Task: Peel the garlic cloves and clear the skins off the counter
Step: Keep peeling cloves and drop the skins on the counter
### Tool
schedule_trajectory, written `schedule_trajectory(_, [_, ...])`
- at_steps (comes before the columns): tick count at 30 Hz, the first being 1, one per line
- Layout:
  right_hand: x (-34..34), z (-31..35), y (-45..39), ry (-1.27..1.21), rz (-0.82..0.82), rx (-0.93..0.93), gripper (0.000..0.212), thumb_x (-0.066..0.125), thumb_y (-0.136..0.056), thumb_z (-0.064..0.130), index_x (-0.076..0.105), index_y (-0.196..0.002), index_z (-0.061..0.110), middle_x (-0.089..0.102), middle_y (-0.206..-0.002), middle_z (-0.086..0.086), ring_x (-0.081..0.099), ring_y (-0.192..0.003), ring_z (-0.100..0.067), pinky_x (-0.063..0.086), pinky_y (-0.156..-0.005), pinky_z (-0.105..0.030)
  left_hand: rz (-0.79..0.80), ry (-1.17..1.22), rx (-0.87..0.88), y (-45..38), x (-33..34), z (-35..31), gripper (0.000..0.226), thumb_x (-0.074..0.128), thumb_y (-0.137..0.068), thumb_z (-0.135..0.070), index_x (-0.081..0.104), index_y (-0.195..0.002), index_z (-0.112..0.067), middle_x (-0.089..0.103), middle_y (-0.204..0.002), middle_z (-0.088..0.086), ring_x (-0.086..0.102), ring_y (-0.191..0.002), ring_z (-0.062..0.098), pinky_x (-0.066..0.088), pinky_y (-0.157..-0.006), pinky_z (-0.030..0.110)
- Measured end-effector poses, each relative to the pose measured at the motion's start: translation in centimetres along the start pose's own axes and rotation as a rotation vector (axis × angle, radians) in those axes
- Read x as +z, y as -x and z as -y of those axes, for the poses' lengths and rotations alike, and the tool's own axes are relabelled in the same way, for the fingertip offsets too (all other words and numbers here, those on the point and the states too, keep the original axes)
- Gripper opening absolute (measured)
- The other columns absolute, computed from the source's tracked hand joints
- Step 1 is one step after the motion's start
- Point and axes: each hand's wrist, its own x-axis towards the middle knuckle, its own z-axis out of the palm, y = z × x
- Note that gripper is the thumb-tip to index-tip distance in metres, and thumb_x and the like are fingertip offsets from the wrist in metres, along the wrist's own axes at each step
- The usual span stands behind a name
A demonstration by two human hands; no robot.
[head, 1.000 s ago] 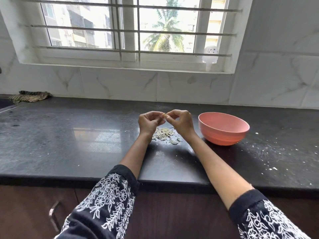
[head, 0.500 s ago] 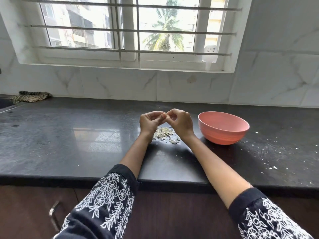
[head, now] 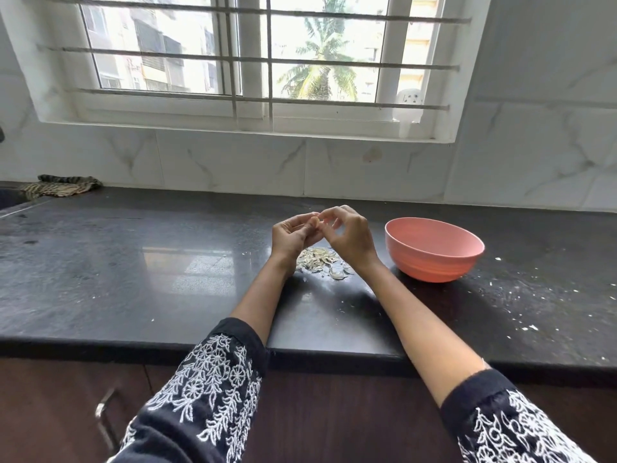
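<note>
Garlic clove, small and pale (head: 320, 221), sits pinched between the fingertips of both my hands, held up over the black polished stone counter (head: 133, 262) at mid-depth, just left of the salmon-pink round plastic bowl (head: 434, 250). Only a sliver of it shows between the fingers, so I cannot tell which way its long axis runs or where its tip points.

My left hand (head: 293, 238) is palm-up and tilted toward me, fingers curled in, thumb pressing against the clove from the left. My right hand (head: 350, 237) arches over from the right, knuckles up, index finger and thumb closed on the same clove (the other fingers are loosely bent above it). The two hands touch at the fingertips. Both forearms reach out from the near edge of the counter, dark sleeves with white embroidery (head: 213, 396) pushed up past the wrists.

Directly beneath the hands lies a loose heap of papery off-white garlic skins (head: 319, 260) on the counter, with white flecks (head: 531, 327) scattered to the right, past the bowl. A striped brown cloth (head: 60, 186) lies crumpled at the far left, against the wall.
</note>
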Motion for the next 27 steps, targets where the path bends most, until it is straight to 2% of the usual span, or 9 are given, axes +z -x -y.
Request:
schedule_trajectory(3, [-0.15, -0.05, -0.03, 0.004, 0.021, -0.016, 0.008, 0.069, -0.081, 0.02, 0.069, -0.088, 0.018, 0.063, -0.085, 0.002, 0.053, -0.069, -0.01, 0.045, -0.064, -0.026, 0.002, -0.003, -0.005, 0.06, -0.13, -0.15, 0.019, 0.058, -0.087, 0.003, 0.061, -0.105, 0.01, 0.071, -0.074, 0.007, 0.069, -0.066, 0.014, 0.058, -0.067, 0.024])
schedule_trajectory(7, [-0.29, -0.16, -0.09, 0.011, 0.043, -0.025, 0.011, 0.071, -0.077, 0.014, 0.066, -0.086, 0.018, 0.061, -0.085, 0.004, 0.052, -0.068, -0.009, 0.043, -0.062, -0.025, 0.016, -0.046, -0.004, 0.18, -0.27, -0.16, 0.014, 0.059, -0.087, 0.0, 0.062, -0.099, 0.006, 0.071, -0.066, 0.001, 0.068, -0.061, 0.011, 0.058, -0.065, 0.024])
schedule_trajectory(10, [-0.36, -0.08, -0.07, 0.018, 0.047, -0.036, 0.011, 0.073, -0.076, 0.015, 0.066, -0.083, 0.018, 0.061, -0.084, 0.005, 0.052, -0.069, -0.01, 0.044, -0.061, -0.027, 0.022, -0.059, 0.01, 0.15, -0.39, -0.14, 0.005, 0.06, -0.086, 0.0, 0.064, -0.088, -0.001, 0.071, -0.064, 0.0, 0.068, -0.06, 0.01, 0.058, -0.065, 0.023])
schedule_trajectory(14, [-0.38, 0.0, -0.08, 0.0, 0.036, -0.025, 0.007, 0.074, -0.074, 0.014, 0.067, -0.076, 0.016, 0.057, -0.08, 0.008, 0.052, -0.069, -0.012, 0.04, -0.061, -0.026, 0.028, -0.077, 0.024, 0.23, -0.3, -0.22, 0.009, 0.058, -0.087, 0.002, 0.065, -0.084, -0.003, 0.07, -0.062, 0.0, 0.067, -0.058, 0.009, 0.058, -0.064, 0.022])
schedule_trajectory(18, [-0.21, -0.2, -0.01, -0.035, 0.044, -0.015, 0.007, 0.074, -0.074, 0.014, 0.068, -0.07, 0.013, 0.057, -0.079, 0.005, 0.053, -0.07, -0.013, 0.043, -0.064, -0.031, 0.034, -0.091, 0.025, 0.19, -0.32, -0.11, 0.009, 0.059, -0.087, 0.001, 0.065, -0.083, -0.003, 0.07, -0.061, 0.0, 0.067, -0.057, 0.009, 0.057, -0.063, 0.021])
schedule_trajectory(27, [-0.4, 0.19, -0.03, -0.033, 0.061, -0.024, 0.015, 0.077, -0.069, 0.014, 0.064, -0.077, 0.015, 0.059, -0.079, 0.007, 0.054, -0.07, -0.015, 0.042, -0.063, -0.027, -0.008, -0.062, 0.008, 0.03, -0.38, -0.17, 0.009, 0.061, -0.084, 0.004, 0.064, -0.08, -0.004, 0.07, -0.062, 0.0, 0.066, -0.057, 0.01, 0.058, -0.065, 0.023])
